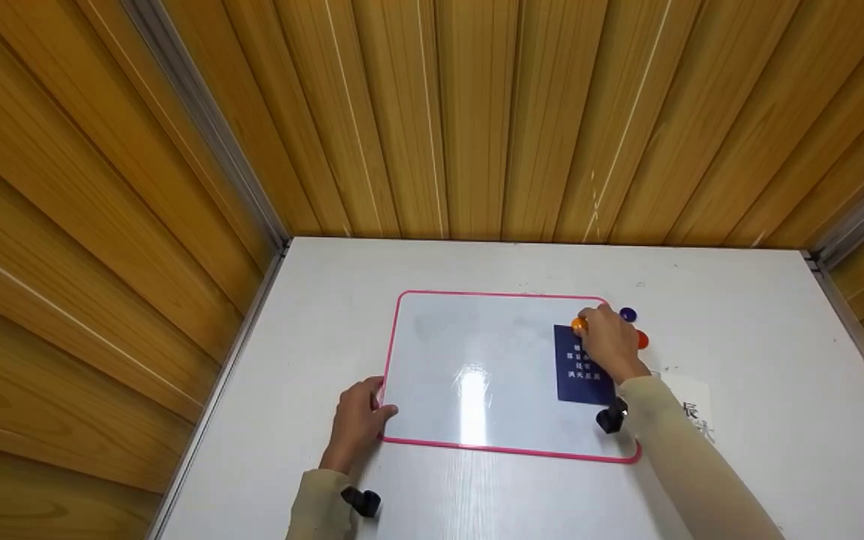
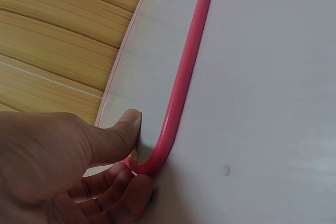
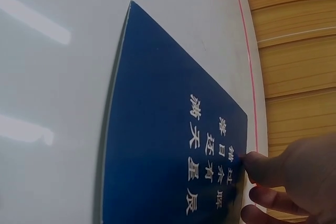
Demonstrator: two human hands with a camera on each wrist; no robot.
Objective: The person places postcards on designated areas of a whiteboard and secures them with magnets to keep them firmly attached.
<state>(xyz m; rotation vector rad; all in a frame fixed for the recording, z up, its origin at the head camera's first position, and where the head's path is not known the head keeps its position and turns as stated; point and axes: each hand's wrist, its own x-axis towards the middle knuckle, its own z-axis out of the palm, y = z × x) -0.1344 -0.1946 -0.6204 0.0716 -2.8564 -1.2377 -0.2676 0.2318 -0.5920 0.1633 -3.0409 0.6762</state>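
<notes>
A whiteboard [image 1: 477, 360] with a pink frame lies on the white table. At its lower left corner my left hand [image 1: 357, 420] grips the frame, thumb on top and fingers curled at the edge, as the left wrist view also shows. A dark blue card [image 1: 578, 386] with white characters lies on the board's right part. Over the card's top edge, my right hand [image 1: 608, 341] pinches a round orange magnet [image 1: 579, 324]. In the right wrist view its thumb [image 3: 257, 166] meets the card's top edge; the magnet is mostly hidden there.
Right of the board lie a dark blue magnet [image 1: 628, 314] and a red magnet [image 1: 642, 340]. A white card [image 1: 691, 397] with black characters is partly covered by the right forearm. Wood-patterned walls [image 1: 469, 120] enclose the table [image 1: 327, 300].
</notes>
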